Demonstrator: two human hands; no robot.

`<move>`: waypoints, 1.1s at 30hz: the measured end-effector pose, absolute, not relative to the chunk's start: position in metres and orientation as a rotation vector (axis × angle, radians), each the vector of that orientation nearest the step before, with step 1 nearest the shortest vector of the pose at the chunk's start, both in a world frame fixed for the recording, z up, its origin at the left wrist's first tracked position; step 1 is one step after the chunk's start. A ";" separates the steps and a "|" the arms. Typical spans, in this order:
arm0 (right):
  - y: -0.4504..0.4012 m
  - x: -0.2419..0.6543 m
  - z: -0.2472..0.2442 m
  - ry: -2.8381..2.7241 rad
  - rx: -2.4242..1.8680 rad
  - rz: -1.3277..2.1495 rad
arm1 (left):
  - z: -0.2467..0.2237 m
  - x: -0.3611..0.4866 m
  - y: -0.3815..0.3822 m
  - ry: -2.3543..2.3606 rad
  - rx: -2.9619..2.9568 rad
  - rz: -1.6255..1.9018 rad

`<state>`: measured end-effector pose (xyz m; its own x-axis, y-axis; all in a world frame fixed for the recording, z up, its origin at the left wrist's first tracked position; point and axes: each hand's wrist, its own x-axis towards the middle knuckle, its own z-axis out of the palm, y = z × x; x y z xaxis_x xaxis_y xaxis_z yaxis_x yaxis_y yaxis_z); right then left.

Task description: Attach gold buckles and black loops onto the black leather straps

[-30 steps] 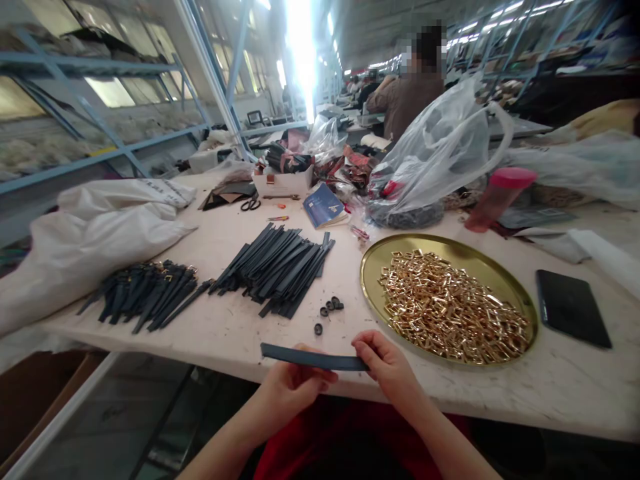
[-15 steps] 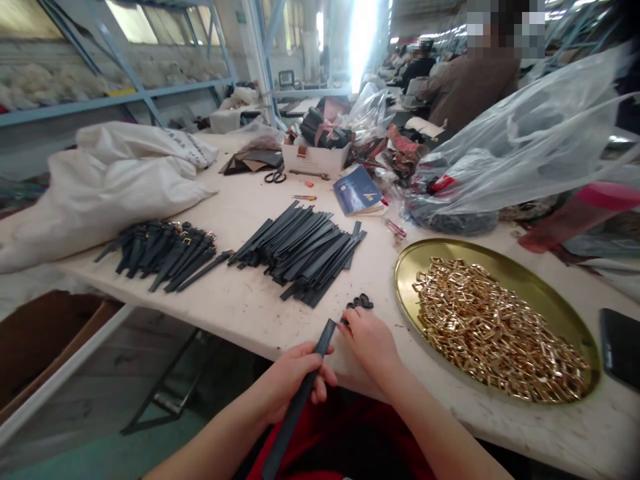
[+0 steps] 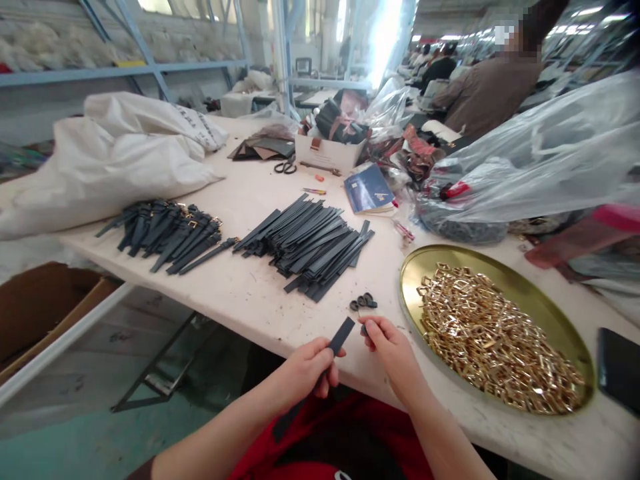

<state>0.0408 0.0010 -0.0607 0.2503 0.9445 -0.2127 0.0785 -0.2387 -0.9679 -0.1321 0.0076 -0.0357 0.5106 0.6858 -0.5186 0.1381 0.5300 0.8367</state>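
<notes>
My left hand [image 3: 315,367] is closed around a flat black strap [image 3: 344,333], whose square end sticks out past the thumb. The strap's tail hangs down over my lap. Just to the right, my right hand [image 3: 390,347] pinches a small black loop [image 3: 365,329], mostly covered by the fingertips. Several more black loops [image 3: 363,302] lie on the table beyond that hand. A pile of loose black straps [image 3: 305,247] is spread farther back. To its left sit straps with gold buckles [image 3: 170,233] fitted on them.
An oval gold tray [image 3: 413,267] heaped with gold buckles [image 3: 500,340] stands at right, beside a black phone [image 3: 620,367]. Behind are a blue booklet [image 3: 369,189], scissors [image 3: 285,167], a white box [image 3: 325,153] and plastic bags [image 3: 540,153]. A white sack [image 3: 135,153] lies left; a person [image 3: 490,93] sits beyond.
My right hand has drawn back from the group of loops with one loop in its fingers. The strap in my left hand now tilts more to the right. The view has shifted slightly.
</notes>
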 end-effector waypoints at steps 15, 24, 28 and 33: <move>-0.020 0.062 -0.048 -0.225 -1.057 1.417 | -0.030 -0.085 -0.002 1.027 1.359 0.401; -0.019 0.062 -0.054 -0.115 -0.879 1.342 | -0.034 -0.061 0.001 1.092 1.515 0.361; -0.015 0.057 -0.055 -0.033 -0.822 1.269 | -0.035 -0.053 0.001 1.111 1.545 0.366; -0.019 0.052 -0.055 -0.084 -0.853 1.217 | -0.034 -0.049 -0.001 1.143 1.635 0.328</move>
<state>0.0523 -0.0188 -0.0550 0.3833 0.8444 -0.3742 -0.7852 0.0847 -0.6134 -0.0493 -0.0009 -0.0342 0.5033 0.8025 -0.3205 0.5108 0.0229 0.8594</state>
